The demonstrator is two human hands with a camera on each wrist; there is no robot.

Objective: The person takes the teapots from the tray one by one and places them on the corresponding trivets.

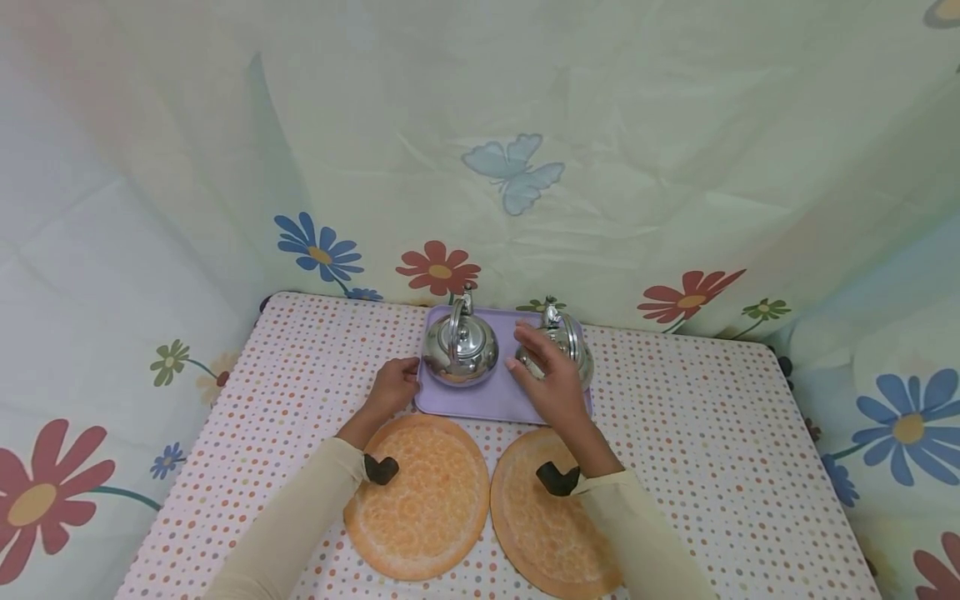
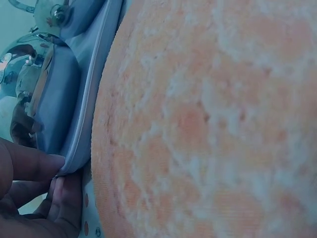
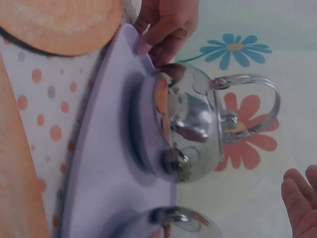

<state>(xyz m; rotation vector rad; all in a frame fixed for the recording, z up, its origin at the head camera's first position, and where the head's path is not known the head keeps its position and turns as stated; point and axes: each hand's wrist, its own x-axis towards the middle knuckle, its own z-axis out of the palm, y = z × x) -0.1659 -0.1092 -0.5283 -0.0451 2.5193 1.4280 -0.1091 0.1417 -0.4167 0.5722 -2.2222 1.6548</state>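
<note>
Two shiny steel kettles stand on a lavender tray (image 1: 480, 404) at the far side of the table. The left kettle (image 1: 461, 350) has its arched handle upright; the right kettle (image 1: 579, 354) is partly hidden behind my right hand (image 1: 557, 379). My left hand (image 1: 395, 387) pinches the tray's left rim between thumb and fingers, as the left wrist view shows with the thumb (image 2: 42, 166) on top. Over the tray's right part, my right hand is raised with fingers spread and holds nothing; its fingertips (image 3: 293, 181) show at the right wrist view's edge.
Two round orange placemats, a left one (image 1: 420, 500) and a right one (image 1: 551, 517), lie in front of the tray under my forearms. A dotted cloth (image 1: 697, 450) covers the table. Behind it hangs a flowered curtain (image 1: 600, 208).
</note>
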